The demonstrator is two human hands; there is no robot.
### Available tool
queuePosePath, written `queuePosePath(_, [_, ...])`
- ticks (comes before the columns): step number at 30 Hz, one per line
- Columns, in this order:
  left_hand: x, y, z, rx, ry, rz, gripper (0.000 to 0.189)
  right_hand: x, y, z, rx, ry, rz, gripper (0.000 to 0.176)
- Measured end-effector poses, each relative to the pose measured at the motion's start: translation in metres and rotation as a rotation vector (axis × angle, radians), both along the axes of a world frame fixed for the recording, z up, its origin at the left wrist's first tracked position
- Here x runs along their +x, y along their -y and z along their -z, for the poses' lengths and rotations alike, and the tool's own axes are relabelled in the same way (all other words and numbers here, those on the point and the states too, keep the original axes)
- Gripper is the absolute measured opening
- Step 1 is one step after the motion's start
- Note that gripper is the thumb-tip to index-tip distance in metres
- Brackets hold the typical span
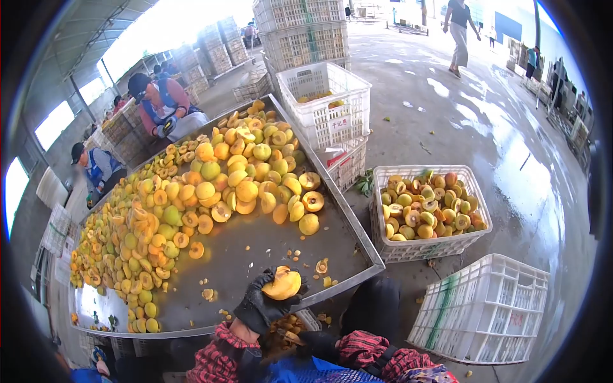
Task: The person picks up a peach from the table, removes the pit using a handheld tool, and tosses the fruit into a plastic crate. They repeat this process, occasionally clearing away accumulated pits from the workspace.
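Observation:
My left hand point(262, 305), in a black glove, is closed around a yellow peach point(282, 284) at the near edge of the metal table point(255, 255). Lower down, my right hand point(319, 345), also dark-gloved, is near my lap. A narrow tan piece juts from its left side; I cannot make out what it is, and the fingers are mostly lost in shadow. Many whole and halved peaches point(236, 172) lie heaped over the table's far and left parts. Small scraps and pits point(207, 294) are scattered on the bare metal near my left hand.
To the right stands a crate of halved peaches point(428, 207), with a tilted white crate point(482, 309) nearer me. Behind the table's right edge are stacked crates point(329, 105). Two people point(159, 105) work across the table; another person point(458, 32) walks on the wet floor.

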State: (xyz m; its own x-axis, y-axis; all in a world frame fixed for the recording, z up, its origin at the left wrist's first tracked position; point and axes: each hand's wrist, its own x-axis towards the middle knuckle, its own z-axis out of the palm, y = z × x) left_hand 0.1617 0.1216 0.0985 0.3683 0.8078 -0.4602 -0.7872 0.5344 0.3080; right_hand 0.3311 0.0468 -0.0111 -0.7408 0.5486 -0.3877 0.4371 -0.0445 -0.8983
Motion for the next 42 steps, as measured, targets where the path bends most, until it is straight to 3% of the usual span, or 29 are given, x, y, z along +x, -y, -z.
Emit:
queuePosePath(4, [0.019, -0.03, -0.007, -0.004, -0.015, 0.057, 0.037, 0.005, -0.009, 0.007, -0.017, -0.032, -0.018, 0.034])
queuePosePath(7, [0.031, -0.085, -0.017, 0.176, -0.059, 0.107, 0.033, 0.009, -0.014, 0.012, -0.026, -0.049, -0.03, 0.034])
queuePosePath(8, [0.039, -0.121, -0.035, 0.127, -0.065, 0.158, 0.034, 0.011, -0.016, 0.013, -0.027, -0.052, -0.031, 0.034])
queuePosePath(10, [0.047, -0.2, -0.082, 0.344, -0.02, -0.014, 0.044, 0.012, -0.019, 0.015, -0.032, -0.064, -0.04, 0.035])
queuePosePath(11, [0.059, -0.222, -0.124, 0.437, 0.035, -0.135, 0.059, 0.012, -0.02, 0.016, -0.037, -0.068, -0.046, 0.035])
queuePosePath(12, [0.054, -0.256, -0.14, 0.47, 0.01, -0.199, 0.069, 0.012, -0.021, 0.017, -0.042, -0.072, -0.05, 0.035])
queuePosePath(13, [0.061, -0.267, -0.16, 0.409, -0.031, -0.278, 0.068, 0.012, -0.021, 0.019, -0.045, -0.077, -0.055, 0.035])
queuePosePath(14, [0.043, -0.298, -0.148, 0.528, 0.018, -0.081, 0.06, 0.013, -0.023, 0.019, -0.049, -0.081, -0.058, 0.035])
queuePosePath(16, [0.039, -0.304, -0.129, 0.505, -0.286, -0.182, 0.051, 0.012, -0.025, 0.021, -0.054, -0.09, -0.067, 0.035])
queuePosePath(18, [0.033, -0.291, -0.095, 0.72, -0.495, -0.077, 0.043, 0.012, -0.027, 0.022, -0.062, -0.099, -0.072, 0.036])
queuePosePath(22, [0.034, -0.275, -0.017, 0.618, -1.314, -0.122, 0.042, 0.013, -0.036, 0.02, -0.059, -0.1, -0.081, 0.036])
queuePosePath(24, [0.038, -0.282, 0.009, 0.809, -1.571, -0.051, 0.038, 0.012, -0.039, 0.021, -0.053, -0.097, -0.081, 0.036])
queuePosePath(25, [0.044, -0.283, 0.021, 0.989, -1.61, -0.069, 0.04, 0.011, -0.039, 0.023, -0.05, -0.099, -0.079, 0.037])
queuePosePath(26, [0.049, -0.286, 0.029, 1.318, -1.91, -0.127, 0.044, 0.011, -0.039, 0.023, -0.048, -0.099, -0.08, 0.037])
queuePosePath(28, [0.066, -0.278, 0.029, 1.242, -2.231, 0.296, 0.042, 0.011, -0.038, 0.023, -0.043, -0.099, -0.083, 0.037])
queuePosePath(29, [0.063, -0.28, 0.048, 1.463, -2.433, 0.325, 0.036, 0.01, -0.038, 0.024, -0.039, -0.098, -0.084, 0.037])
queuePosePath(33, [0.061, -0.263, 0.062, 1.047, -2.352, 0.637, 0.031, 0.009, -0.028, 0.029, -0.028, -0.111, -0.092, 0.038])
queuePosePath(36, [0.019, -0.23, 0.059, 1.028, -2.248, 0.527, 0.038, 0.007, -0.014, 0.038, -0.006, -0.129, -0.091, 0.038])
queuePosePath(37, [0.004, -0.212, 0.058, 0.948, -2.122, 0.368, 0.044, 0.005, -0.009, 0.043, -0.008, -0.141, -0.088, 0.038])
queuePosePath(38, [-0.015, -0.196, 0.053, 0.894, -2.1, 0.409, 0.05, 0.003, -0.004, 0.051, -0.008, -0.157, -0.071, 0.038])
queuePosePath(40, [-0.056, -0.164, 0.057, 0.851, -2.038, 0.158, 0.042, -0.006, 0.002, 0.071, -0.3, -0.288, 0.04, 0.039])
queuePosePath(42, [-0.089, -0.137, 0.043, 0.764, -2.201, 0.223, 0.032, -0.006, 0.007, 0.065, -0.392, -0.244, 0.038, 0.039])
